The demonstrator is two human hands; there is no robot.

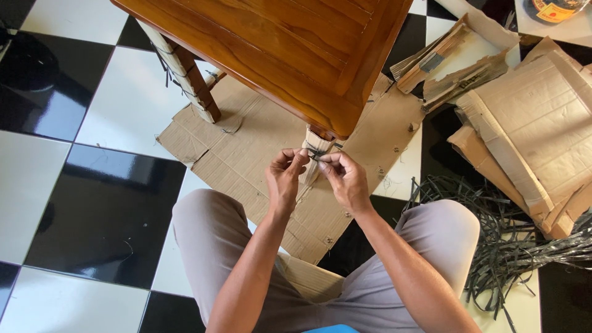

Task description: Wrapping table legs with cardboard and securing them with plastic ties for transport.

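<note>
At frame centre our left hand [283, 179] and right hand [345, 179] pinch the thin, limp black strap [317, 154] tight around the cardboard-wrapped table leg [313, 161], best gripped near its knot.

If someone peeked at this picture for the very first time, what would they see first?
Probably the two hands in the middle: the left hand and right hand pinch a dark strap at the cardboard-wrapped table leg, under the shiny wooden table. Then the black-and-white checkered floor, and at the right the torn cardboard pile above a tangle of black straps.
</note>
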